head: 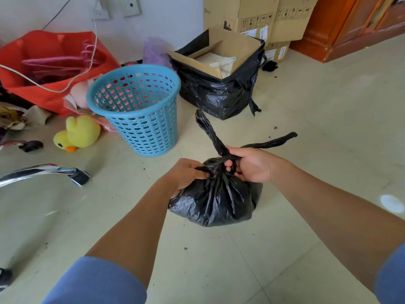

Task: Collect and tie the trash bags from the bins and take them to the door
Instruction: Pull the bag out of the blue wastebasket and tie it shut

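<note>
Both grips are closed: your left hand (186, 174) and right hand (252, 165) clutch the twisted neck of the black trash bag (214, 205), which sits on the floor (317, 128) before you. Beyond it stand an upright blue perforated bin (140, 110), a yellow toy duck (79, 133) and an open cardboard box (238, 43), sheathed in a second black bag (214, 99), holding white items.

A tied black trash bag (214, 202) sits on the tiled floor (306, 128) at the centre. The left hand (186, 174) grips its gathered neck from nine o'clock. The right hand (252, 165) curls its fingers (229, 163) round the knot from three o'clock. Two twisted tails point to twelve and two o'clock. From the bag, a blue perforated bin (140, 110) stands upright at ten o'clock, and a cardboard box (219, 62) set inside a second black bag (217, 97) stands at twelve. A yellow toy duck (79, 132) lies at the bin's nine o'clock, and a red bag (50, 62) at its eleven.
</note>
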### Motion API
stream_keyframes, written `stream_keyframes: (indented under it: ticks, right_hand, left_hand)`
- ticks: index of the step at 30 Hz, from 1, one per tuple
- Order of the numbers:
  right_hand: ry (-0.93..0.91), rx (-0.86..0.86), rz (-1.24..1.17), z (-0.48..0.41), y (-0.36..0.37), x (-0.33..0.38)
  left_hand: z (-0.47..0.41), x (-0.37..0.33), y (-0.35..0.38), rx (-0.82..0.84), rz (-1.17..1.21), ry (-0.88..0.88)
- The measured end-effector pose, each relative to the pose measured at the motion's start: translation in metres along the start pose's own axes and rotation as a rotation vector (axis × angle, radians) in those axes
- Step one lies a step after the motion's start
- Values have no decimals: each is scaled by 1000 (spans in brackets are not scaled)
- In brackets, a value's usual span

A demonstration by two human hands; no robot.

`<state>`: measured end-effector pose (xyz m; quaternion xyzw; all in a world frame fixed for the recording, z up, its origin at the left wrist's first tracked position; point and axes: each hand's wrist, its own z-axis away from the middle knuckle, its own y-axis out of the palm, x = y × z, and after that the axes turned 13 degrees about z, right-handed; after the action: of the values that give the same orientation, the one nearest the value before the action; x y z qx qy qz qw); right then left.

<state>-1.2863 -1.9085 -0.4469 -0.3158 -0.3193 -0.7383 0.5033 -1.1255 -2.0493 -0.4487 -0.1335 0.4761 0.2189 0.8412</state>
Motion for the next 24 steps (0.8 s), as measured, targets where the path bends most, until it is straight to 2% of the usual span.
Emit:
stream_keyframes:
  ticks: [4, 7, 10, 12, 15, 17, 21, 24]
  right_hand:
    - [-17, 68, 63, 6, -7, 3]
    - [-8, 3, 260, 4, -6, 6]
    - [-11, -279, 627, -2, -2, 8]
    - [-14, -482, 778, -11, -3, 3]
    - [-223, -751, 940, -21, 1, -9]
    - [-353, -841, 1043, -22, 8, -13]
    - [-451, -1052, 933, -22, 3, -10]
    - [-423, -1155, 1204, -21, -2, -11]
  left_hand:
    - [-4, 4, -6, -65, 49, -3]
    - [-2, 2, -9, -97, 37, -21]
    - [0, -4, -12, -60, 51, -39]
    - [0, -8, -13, -14, 20, -37]
    - [2, -11, -10, 78, -59, -34]
    - [1, -10, -11, 106, -64, -36]
    - [-2, -10, -21, 151, -2, -65]
    - [-1, -12, -16, 251, -46, -93]
